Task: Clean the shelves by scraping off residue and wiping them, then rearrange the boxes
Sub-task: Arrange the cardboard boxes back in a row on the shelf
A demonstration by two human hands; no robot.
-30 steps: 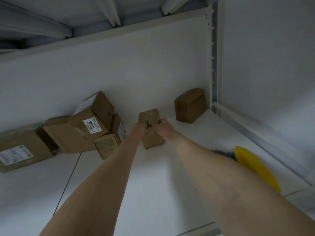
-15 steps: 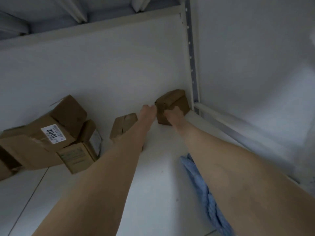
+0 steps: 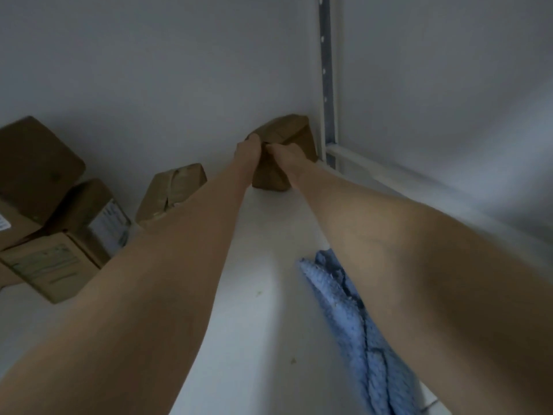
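Cardboard box [image 3: 288,130], in the shelf [image 3: 254,265] corner, is gripped by left hand [image 3: 248,151] and right hand [image 3: 288,158], fingers curled on it; blue cloth [image 3: 353,319] is laid nearer.

The single head camera looks forward and down from close above the shelf [image 3: 263,259], facing its back right corner.

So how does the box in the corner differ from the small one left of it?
The corner box has the left hand and right hand on it; no hand holds the middle box. The corner box sits by the post; the middle box nearer the stacked boxes. Both are brown cardboard.
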